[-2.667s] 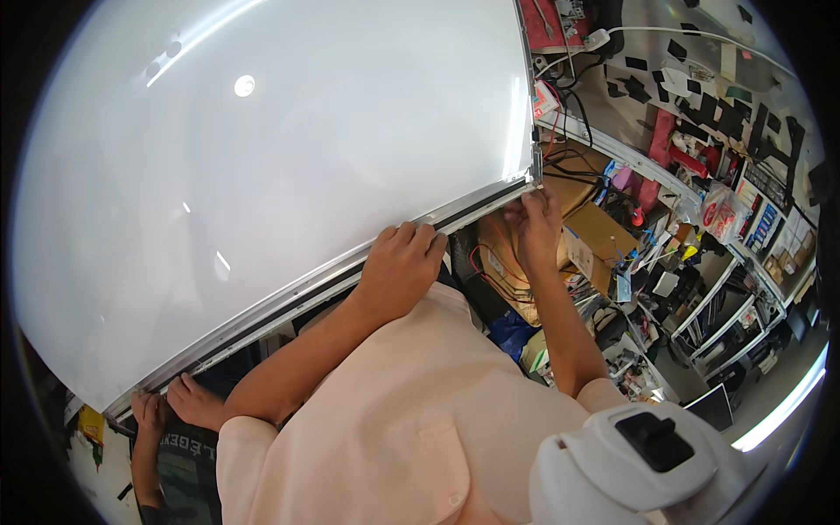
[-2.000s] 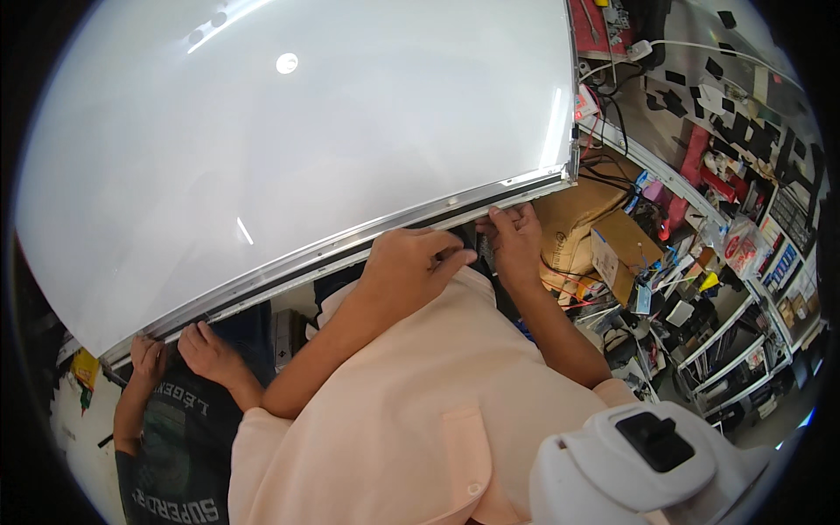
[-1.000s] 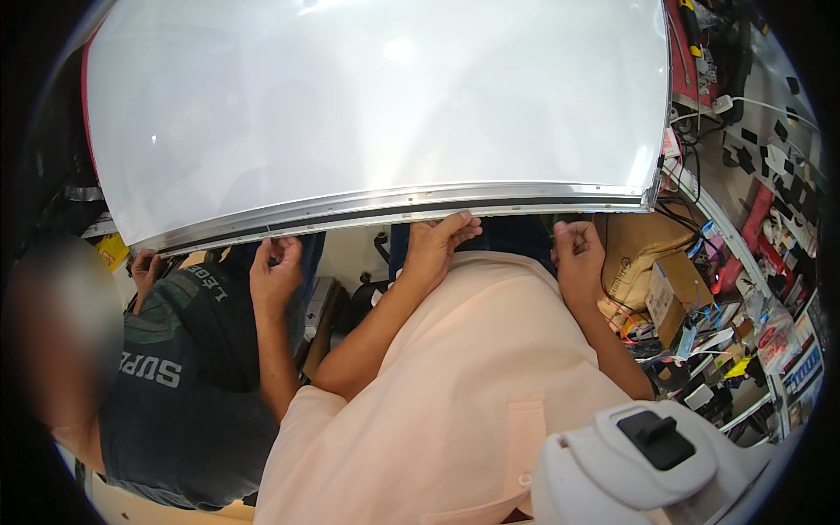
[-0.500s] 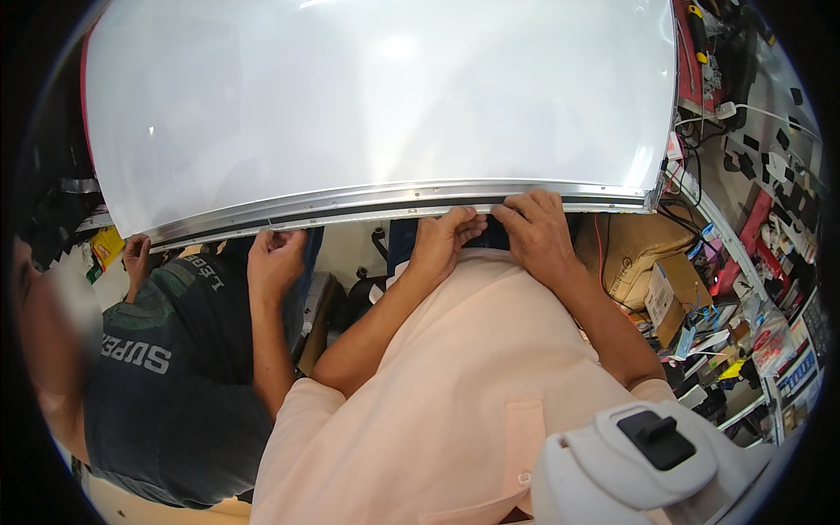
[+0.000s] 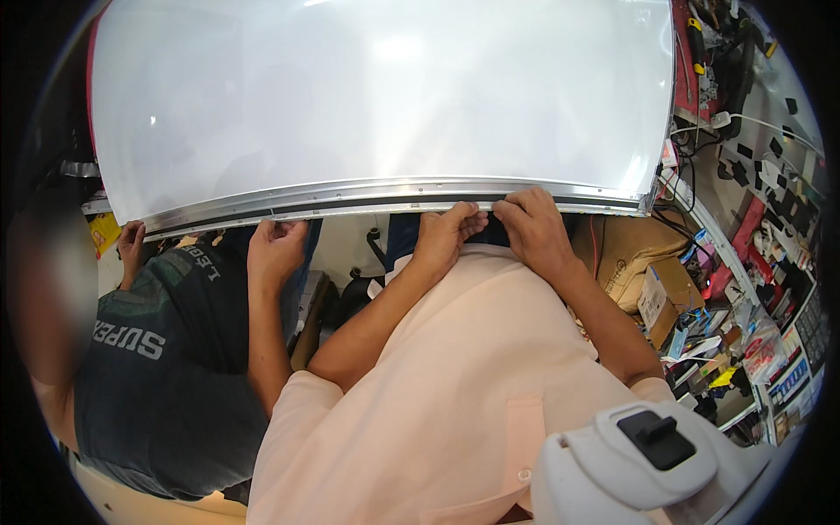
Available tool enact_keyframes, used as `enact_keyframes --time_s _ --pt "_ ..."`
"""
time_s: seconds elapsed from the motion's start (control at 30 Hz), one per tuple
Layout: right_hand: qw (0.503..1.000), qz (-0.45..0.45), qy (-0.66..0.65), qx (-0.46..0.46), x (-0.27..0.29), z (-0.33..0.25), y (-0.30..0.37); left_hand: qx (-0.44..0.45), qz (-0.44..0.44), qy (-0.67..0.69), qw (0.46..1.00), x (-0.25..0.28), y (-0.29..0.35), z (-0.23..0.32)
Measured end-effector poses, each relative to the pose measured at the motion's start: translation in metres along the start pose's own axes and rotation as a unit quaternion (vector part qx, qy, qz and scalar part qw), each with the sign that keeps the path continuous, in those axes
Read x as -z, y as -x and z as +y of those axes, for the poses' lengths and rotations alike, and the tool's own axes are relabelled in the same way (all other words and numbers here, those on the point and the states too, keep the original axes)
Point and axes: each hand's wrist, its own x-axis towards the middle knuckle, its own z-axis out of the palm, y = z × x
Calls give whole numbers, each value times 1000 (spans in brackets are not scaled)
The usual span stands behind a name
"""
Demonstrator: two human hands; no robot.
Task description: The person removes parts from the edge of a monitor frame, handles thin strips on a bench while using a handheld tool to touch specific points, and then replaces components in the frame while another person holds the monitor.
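A large glossy white panel [image 5: 385,96] lies in front of me, edged on my side by a silver metal channel [image 5: 411,189]. A long, thin pale strip [image 5: 350,211] runs along its near side, beyond a dark groove. My left hand [image 5: 444,236] pinches this strip right of its middle, thumb and fingers pressed together. Close beside it, my right hand [image 5: 535,229] grips the same edge, fingers curled over the top and thumb beneath. The fingertips partly hide the strip there. To the left, a co-worker's two hands [image 5: 278,249] hold the strip near its left end.
A co-worker in a dark shirt [image 5: 175,350] leans close at my left. On the right are a brown bag [image 5: 626,249], an open cardboard box [image 5: 665,302], dark cables [image 5: 674,219] and shelves crowded with small parts. A yellow-and-black tool [image 5: 696,44] lies by the panel's far right corner.
Both my hands stay at nearly the same spot on the strip, with only a slight shift. The co-worker's head and shoulder have moved a little to the left.
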Motion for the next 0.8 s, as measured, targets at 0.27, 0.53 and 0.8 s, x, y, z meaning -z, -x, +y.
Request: enact_keyframes --time_s 0.27,0.53,0.8 --pt "997 -50 -54 -1 20 2 -13 -29 -74 -24 997 10 7 1" --pt "962 -259 65 58 36 9 -53 -93 -44 -92 990 12 4 -5" --pt "921 -331 140 152 35 3 -84 -131 -42 -95 986 12 2 -11"
